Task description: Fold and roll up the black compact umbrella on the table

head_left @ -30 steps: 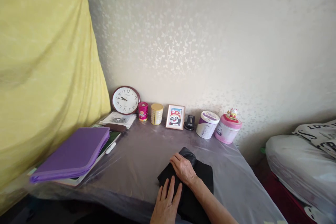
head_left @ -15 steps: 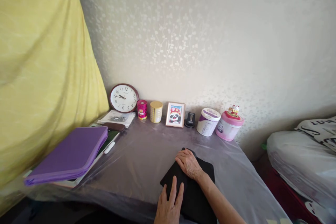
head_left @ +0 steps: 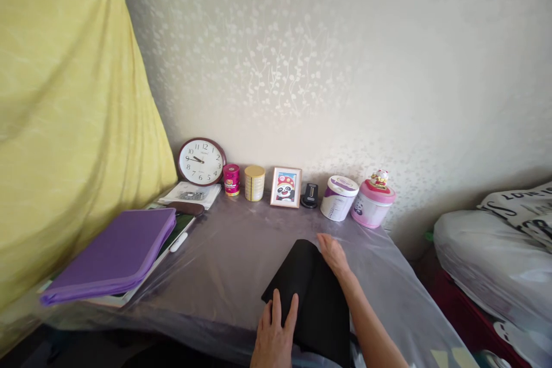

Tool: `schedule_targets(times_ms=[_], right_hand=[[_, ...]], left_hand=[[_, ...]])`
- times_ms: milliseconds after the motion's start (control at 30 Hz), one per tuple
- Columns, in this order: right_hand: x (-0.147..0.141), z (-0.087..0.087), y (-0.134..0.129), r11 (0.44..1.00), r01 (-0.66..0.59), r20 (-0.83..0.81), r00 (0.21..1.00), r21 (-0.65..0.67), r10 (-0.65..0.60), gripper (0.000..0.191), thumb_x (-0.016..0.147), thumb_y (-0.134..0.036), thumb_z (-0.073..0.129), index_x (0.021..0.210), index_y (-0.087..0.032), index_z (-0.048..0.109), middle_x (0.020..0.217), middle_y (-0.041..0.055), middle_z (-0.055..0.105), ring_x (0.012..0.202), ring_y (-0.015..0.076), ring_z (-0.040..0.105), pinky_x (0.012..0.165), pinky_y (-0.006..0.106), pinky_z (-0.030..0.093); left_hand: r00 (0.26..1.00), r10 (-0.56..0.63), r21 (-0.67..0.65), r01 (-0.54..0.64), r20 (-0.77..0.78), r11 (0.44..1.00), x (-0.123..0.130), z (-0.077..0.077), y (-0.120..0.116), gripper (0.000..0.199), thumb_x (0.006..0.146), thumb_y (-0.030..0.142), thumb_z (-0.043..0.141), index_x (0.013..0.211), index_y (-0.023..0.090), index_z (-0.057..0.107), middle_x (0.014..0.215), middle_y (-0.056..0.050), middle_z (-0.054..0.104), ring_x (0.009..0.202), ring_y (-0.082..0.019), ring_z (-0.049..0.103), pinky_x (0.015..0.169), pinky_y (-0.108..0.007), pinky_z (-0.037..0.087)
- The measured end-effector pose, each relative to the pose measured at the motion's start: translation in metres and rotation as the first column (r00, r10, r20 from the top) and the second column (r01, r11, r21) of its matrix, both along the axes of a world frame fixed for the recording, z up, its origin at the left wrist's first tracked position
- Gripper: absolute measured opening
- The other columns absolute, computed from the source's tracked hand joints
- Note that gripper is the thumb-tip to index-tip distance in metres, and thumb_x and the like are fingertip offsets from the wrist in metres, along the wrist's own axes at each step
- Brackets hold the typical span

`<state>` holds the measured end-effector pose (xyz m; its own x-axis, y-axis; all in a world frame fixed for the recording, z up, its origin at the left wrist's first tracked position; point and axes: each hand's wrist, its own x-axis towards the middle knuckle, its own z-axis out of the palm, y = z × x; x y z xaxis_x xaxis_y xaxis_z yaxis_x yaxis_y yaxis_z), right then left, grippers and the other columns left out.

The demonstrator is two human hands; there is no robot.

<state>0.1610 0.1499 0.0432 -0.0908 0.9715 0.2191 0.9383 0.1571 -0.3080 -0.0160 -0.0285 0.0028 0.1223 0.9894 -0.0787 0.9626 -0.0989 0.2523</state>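
A black folded item, cloth-like or a soft case, lies on the plastic-covered table near its front edge. Spread fingers of my left hand rest on its lower left part. At its upper right edge is my right hand, its fingers close together and turned edge-on; whether they pinch the edge is hidden. The far end of the black item looks rounded and slightly raised.
Along the wall stand a clock, a pink tin, a yellow-lidded can, a framed panda picture, a black stand and two tubs. A purple folder lies left; a plastic-wrapped bundle sits right.
My right hand has moved off the top of the black item to its upper right edge. The item's far end now looks smoother and rounded. My left hand has stayed nearly in place.
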Motion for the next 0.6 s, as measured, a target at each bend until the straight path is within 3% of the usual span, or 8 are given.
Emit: schedule_targets(times_ms=[133,200,267,367,467,600], right_hand=[[0.044,0.002,-0.047,0.963,0.249,-0.181,0.957,0.102,-0.228,0.035,0.087,-0.035,0.033,0.093,-0.016,0.061,0.099,0.0130,0.066,0.097,0.0242,0.060,0.085,0.034,0.042],[0.053,-0.001,-0.076,0.948,0.317,-0.332,0.893,-0.012,-0.303,0.040,0.085,-0.044,0.033,0.093,-0.016,0.060,0.091,0.0105,0.066,0.078,0.0217,0.064,0.074,0.032,0.046],[0.051,-0.005,-0.102,0.950,0.255,-0.458,0.833,-0.182,-0.312,0.046,0.084,-0.052,0.032,0.095,-0.017,0.060,0.075,0.0051,0.066,0.060,0.0185,0.062,0.061,0.029,0.047],[0.037,-0.009,-0.127,0.956,0.206,-0.527,0.800,-0.207,-0.287,0.052,0.077,-0.059,0.040,0.099,-0.017,0.060,0.060,0.0005,0.061,0.054,0.0180,0.059,0.053,0.028,0.045],[0.024,-0.007,-0.133,0.959,0.203,-0.590,0.756,-0.200,-0.283,0.055,0.070,-0.060,0.049,0.097,-0.014,0.061,0.062,0.0016,0.063,0.060,0.0201,0.061,0.053,0.028,0.046],[0.011,0.003,-0.126,0.972,0.054,-0.741,0.638,-0.229,-0.210,0.050,0.069,-0.054,0.056,0.099,-0.016,0.062,0.070,0.0034,0.067,0.070,0.0226,0.065,0.060,0.029,0.051]], left_hand=[[1.000,-0.002,0.007,0.002,-0.016,1.000,0.002,0.003,-0.001,0.089,0.069,-0.009,0.034,0.137,0.035,-0.003,0.148,-0.012,0.019,0.128,-0.031,0.033,0.096,-0.045,0.038],[1.000,-0.006,0.009,0.006,-0.027,1.000,0.003,0.005,-0.001,0.087,0.070,-0.010,0.031,0.138,0.034,-0.002,0.148,-0.013,0.020,0.128,-0.030,0.034,0.097,-0.044,0.038],[0.999,-0.003,0.005,0.004,-0.050,1.000,0.003,0.009,-0.001,0.085,0.070,-0.012,0.028,0.138,0.033,0.001,0.147,-0.013,0.020,0.128,-0.029,0.034,0.098,-0.043,0.037],[0.997,0.015,-0.024,-0.016,-0.070,1.000,0.004,0.019,-0.002,0.084,0.069,-0.014,0.024,0.139,0.027,0.003,0.147,-0.014,0.018,0.129,-0.027,0.032,0.101,-0.040,0.034],[0.998,0.028,-0.071,-0.032,-0.064,0.997,0.005,0.023,-0.002,0.082,0.068,-0.014,0.023,0.140,0.019,0.002,0.148,-0.014,0.014,0.131,-0.027,0.028,0.103,-0.038,0.033],[0.999,0.045,-0.043,-0.046,-0.027,0.998,0.005,0.014,-0.002,0.078,0.069,-0.013,0.023,0.140,0.014,0.006,0.148,-0.014,0.013,0.132,-0.027,0.026,0.103,-0.038,0.034]])
